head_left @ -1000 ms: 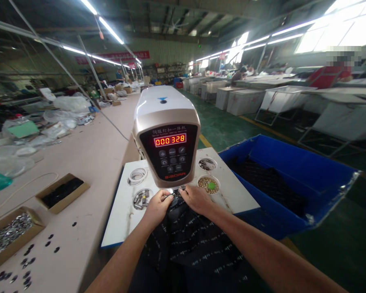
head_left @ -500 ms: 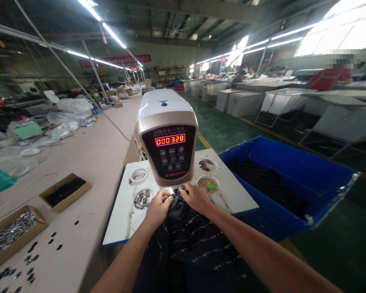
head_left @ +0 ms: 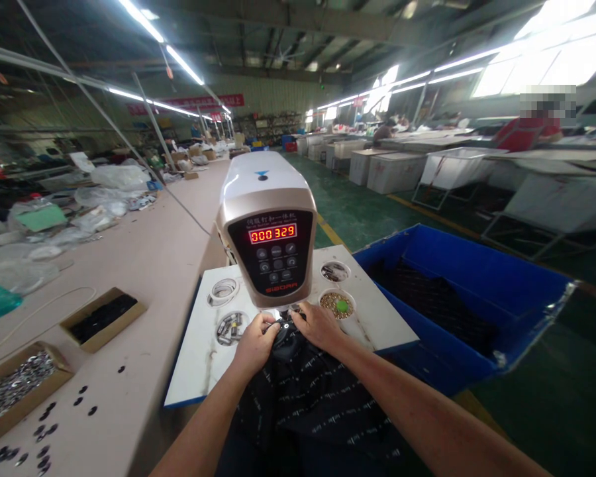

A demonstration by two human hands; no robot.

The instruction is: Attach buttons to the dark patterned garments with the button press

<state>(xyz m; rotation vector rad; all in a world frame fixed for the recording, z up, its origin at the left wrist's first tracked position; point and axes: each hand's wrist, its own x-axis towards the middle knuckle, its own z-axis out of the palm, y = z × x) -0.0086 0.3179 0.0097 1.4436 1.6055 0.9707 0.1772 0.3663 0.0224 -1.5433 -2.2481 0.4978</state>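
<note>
A dark garment (head_left: 322,391) with rows of small white print hangs toward me from the button machine (head_left: 273,225). My left hand (head_left: 257,339) pinches its edge just below the machine head, thumb and fingers closed on the cloth. On the other side, my right hand (head_left: 318,324) grips the same edge. Between the two hands a small shiny snap button (head_left: 286,325) shows on the fabric. The machine's red display reads 000329. My fingertips partly cover the machine's working point.
The white machine table (head_left: 191,364) has round wells with metal parts and brass-coloured pieces (head_left: 330,305). At left, boxes of silver pieces (head_left: 17,387) and black pieces (head_left: 102,321) stand on a long table. A blue bin (head_left: 457,265) with dark cloth is at right.
The display has gone from 000328 to 000329. A shiny snap button now shows on the cloth between my hands. The garment edge has shifted slightly toward me; both hands keep their hold.
</note>
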